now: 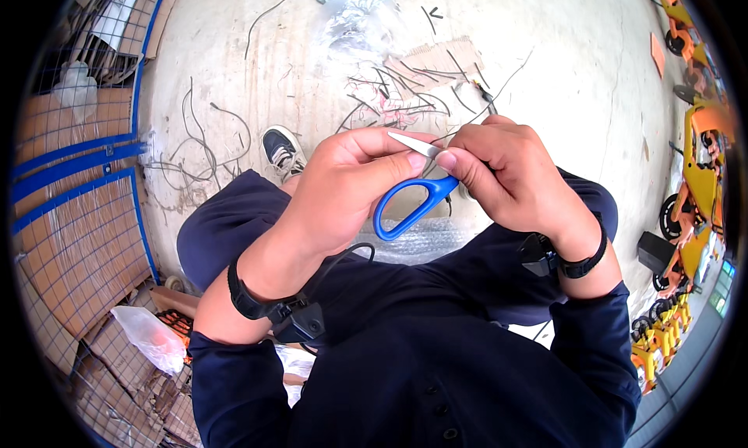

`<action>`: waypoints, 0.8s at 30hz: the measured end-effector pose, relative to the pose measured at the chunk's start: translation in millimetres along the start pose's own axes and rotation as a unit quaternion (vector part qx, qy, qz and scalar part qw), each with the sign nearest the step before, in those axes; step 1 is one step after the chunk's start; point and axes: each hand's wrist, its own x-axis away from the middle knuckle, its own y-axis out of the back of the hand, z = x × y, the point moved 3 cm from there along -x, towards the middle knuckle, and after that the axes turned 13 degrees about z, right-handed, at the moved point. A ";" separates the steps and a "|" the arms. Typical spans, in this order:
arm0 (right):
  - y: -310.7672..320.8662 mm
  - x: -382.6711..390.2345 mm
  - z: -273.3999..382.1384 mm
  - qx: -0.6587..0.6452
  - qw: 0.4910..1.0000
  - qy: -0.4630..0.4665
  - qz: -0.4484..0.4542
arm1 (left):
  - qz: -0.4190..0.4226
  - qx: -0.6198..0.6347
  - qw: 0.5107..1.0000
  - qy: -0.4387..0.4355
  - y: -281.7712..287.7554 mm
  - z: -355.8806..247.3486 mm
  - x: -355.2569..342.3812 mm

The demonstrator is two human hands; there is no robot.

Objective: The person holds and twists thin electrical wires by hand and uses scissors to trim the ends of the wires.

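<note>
Pinching blue-handled scissors (441, 188) and a thin dark cable (493, 98) between left hand (335, 179) and right hand (510, 167), above the lap (397, 292) — seemingly trimming or stripping it; calls next for steady tension — and light blade (413, 142) pressure.

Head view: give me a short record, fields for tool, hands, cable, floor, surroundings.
tool: blue-handled metal scissors, blades toward upper left
left hand: fingertips at the blades; exact grip hidden
right hand: closed around the scissors near the pivot
cable: thin dark cable running from the hands toward upper right
floor: short dark cable pieces, flat brown cardboard sheet
left side: blue-framed wire-mesh barrier
right side: yellow-and-orange wheeled machines
</note>
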 end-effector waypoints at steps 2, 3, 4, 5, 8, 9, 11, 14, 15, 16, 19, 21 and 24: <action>0.8 0.4 0.6 0.005 1.000 0.001 0.000 | 0.004 -0.009 1.000 -0.009 -1.9 -2.0 0.3; 1.6 0.7 1.1 0.006 1.000 0.003 -0.002 | 0.003 -0.011 1.000 -0.011 -2.1 -2.0 0.4; 2.4 1.1 1.4 0.007 1.000 0.006 -0.003 | 0.002 -0.013 1.000 -0.012 -2.2 -2.0 0.4; 2.9 1.4 1.3 0.008 1.000 0.008 -0.005 | 0.001 -0.015 1.000 -0.014 -2.2 -1.9 0.5; 6.3 1.2 -0.9 0.019 0.998 0.020 -0.051 | -0.040 -0.004 0.999 -0.009 -0.6 -0.5 3.5; 9.3 1.8 -4.6 -0.013 0.998 -0.031 -0.053 | -0.006 0.017 1.000 -0.011 1.3 -2.7 5.5; 19.8 6.3 -11.4 -0.076 0.987 -0.132 -0.054 | 0.034 0.041 0.999 -0.012 6.3 -8.7 10.5; 21.3 6.6 -9.3 -0.071 0.995 -0.051 -0.045 | -0.003 0.019 1.000 -0.002 0.5 -8.8 10.8; 19.5 7.3 -7.4 -0.062 0.997 -0.013 -0.041 | -0.003 0.007 1.000 0.004 0.5 -6.5 9.3; 15.9 6.0 -3.2 -0.020 1.000 0.007 -0.008 | -0.003 -0.005 1.000 0.010 1.5 -4.4 7.3; 3.2 3.2 1.0 0.001 0.999 0.045 0.003 | -0.006 -0.025 1.000 0.017 -1.3 -5.1 5.7; 4.7 2.5 0.9 0.007 0.999 0.045 0.004 | -0.007 -0.025 1.000 0.017 -2.5 -5.7 5.6; 5.7 2.9 0.5 0.017 0.999 0.046 0.007 | -0.002 -0.027 0.999 0.027 -2.5 -4.8 5.4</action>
